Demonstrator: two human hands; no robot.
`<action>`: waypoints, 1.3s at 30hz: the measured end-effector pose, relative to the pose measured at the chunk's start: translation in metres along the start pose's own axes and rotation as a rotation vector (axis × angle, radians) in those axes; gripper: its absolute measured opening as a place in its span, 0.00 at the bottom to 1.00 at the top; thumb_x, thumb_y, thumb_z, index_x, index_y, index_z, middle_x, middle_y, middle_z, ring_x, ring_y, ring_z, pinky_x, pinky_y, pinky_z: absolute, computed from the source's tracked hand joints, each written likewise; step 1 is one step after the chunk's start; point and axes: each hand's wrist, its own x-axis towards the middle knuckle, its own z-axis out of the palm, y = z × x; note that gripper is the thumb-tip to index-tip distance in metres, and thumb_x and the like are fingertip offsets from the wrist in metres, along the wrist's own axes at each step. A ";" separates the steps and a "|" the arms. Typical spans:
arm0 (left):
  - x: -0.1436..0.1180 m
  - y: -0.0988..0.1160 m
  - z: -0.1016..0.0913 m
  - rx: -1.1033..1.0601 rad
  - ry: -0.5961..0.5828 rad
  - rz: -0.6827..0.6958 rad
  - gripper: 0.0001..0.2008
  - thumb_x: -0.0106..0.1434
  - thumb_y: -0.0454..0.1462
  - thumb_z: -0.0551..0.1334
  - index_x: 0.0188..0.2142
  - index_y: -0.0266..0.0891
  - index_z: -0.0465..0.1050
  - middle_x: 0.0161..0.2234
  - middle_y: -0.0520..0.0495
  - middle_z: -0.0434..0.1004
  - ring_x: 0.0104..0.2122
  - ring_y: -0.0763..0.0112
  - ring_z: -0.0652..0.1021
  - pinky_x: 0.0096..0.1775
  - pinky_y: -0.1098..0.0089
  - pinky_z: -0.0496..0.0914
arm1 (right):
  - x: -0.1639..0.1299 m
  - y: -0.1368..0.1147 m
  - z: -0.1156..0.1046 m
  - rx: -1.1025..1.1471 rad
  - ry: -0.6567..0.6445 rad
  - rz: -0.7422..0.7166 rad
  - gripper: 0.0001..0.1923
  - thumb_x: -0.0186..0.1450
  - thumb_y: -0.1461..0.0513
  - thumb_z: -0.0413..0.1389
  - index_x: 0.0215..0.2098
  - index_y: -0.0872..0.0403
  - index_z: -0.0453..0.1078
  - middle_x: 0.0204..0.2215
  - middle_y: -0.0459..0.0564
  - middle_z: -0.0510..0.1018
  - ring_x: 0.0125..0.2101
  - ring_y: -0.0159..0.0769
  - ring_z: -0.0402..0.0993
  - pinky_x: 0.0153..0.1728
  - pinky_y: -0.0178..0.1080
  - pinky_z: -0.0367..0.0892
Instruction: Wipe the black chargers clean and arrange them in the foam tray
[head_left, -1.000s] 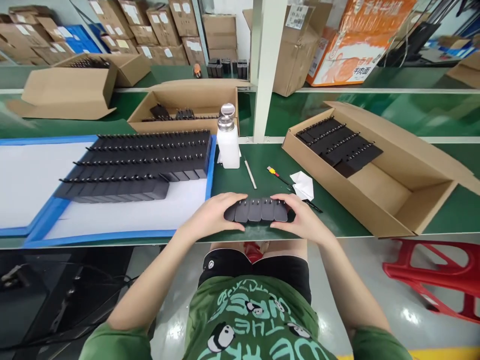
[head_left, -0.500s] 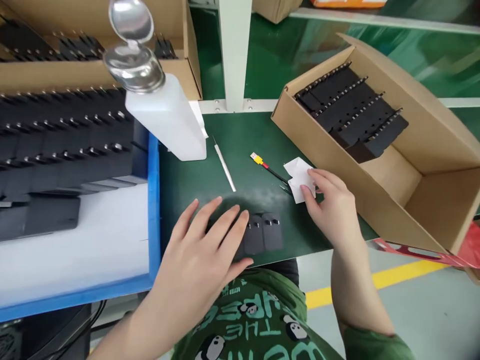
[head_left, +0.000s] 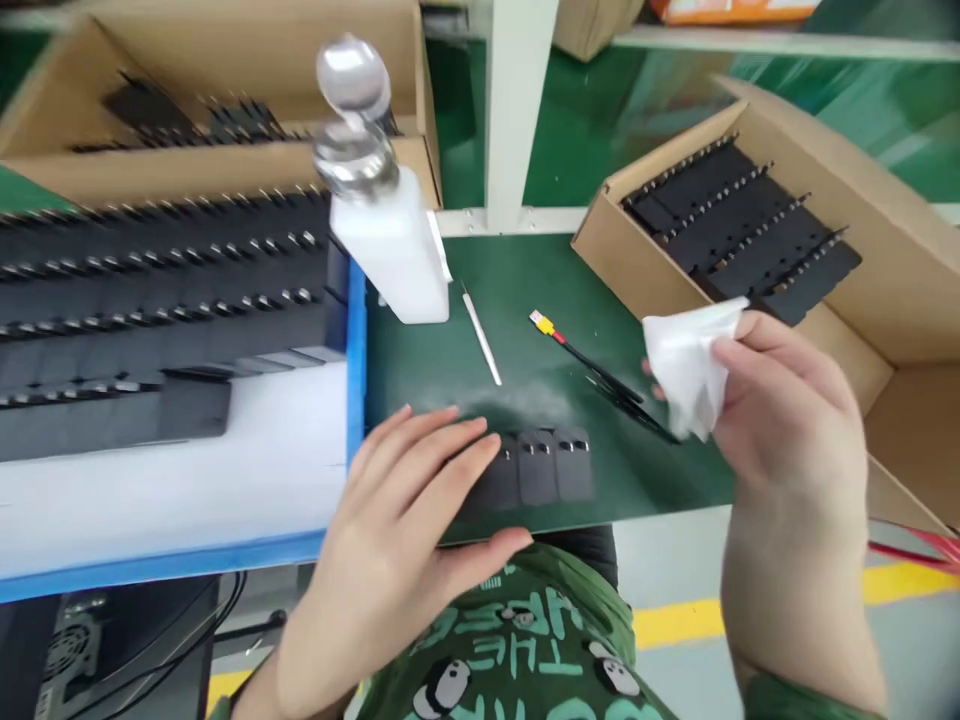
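Note:
My left hand (head_left: 397,520) lies flat, fingers spread, on the left end of a short row of black plug adapters (head_left: 551,466) near the front edge of the green bench (head_left: 540,290). Three adapters stick out to the right of my fingers. My right hand (head_left: 780,400) is raised above the bench at the right and pinches a crumpled white wipe (head_left: 686,360). Just left of that hand lie black tweezers (head_left: 622,397) and a thin black tool with a red and yellow tip (head_left: 551,328).
A white pump bottle with a metal top (head_left: 390,240) stands behind a white stick (head_left: 481,338). A blue-rimmed white tray (head_left: 355,330) at left carries rows of black adapters (head_left: 150,300). Cardboard boxes with more adapters sit at right (head_left: 892,300) and back left (head_left: 225,60). A white post (head_left: 517,110) rises behind.
My right hand left the adapter row, reached the white wipe on the bench and lifted it. My left hand moved flat onto the row. The view dropped closer to the bench.

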 end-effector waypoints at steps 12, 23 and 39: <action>-0.041 -0.003 -0.016 -0.031 0.313 -0.146 0.15 0.66 0.38 0.63 0.52 0.46 0.71 0.46 0.42 0.81 0.48 0.54 0.82 0.48 0.50 0.81 | 0.074 -0.098 0.136 -0.686 -0.030 -1.165 0.19 0.68 0.69 0.43 0.41 0.50 0.75 0.43 0.54 0.78 0.45 0.45 0.75 0.46 0.49 0.73; 0.095 -0.114 -0.051 -0.140 0.007 -0.193 0.40 0.53 0.40 0.73 0.61 0.35 0.60 0.62 0.30 0.66 0.63 0.40 0.67 0.59 0.43 0.67 | 0.088 -0.060 0.163 -0.588 -0.323 -1.216 0.18 0.72 0.55 0.49 0.53 0.56 0.72 0.55 0.62 0.68 0.55 0.47 0.69 0.55 0.51 0.70; 0.197 -0.077 0.017 -0.287 0.026 -0.064 0.28 0.51 0.44 0.74 0.46 0.35 0.68 0.43 0.40 0.78 0.39 0.55 0.79 0.39 0.60 0.74 | 0.108 -0.060 0.084 -0.602 -0.072 -1.083 0.17 0.70 0.61 0.53 0.55 0.52 0.74 0.57 0.54 0.77 0.58 0.45 0.74 0.61 0.53 0.70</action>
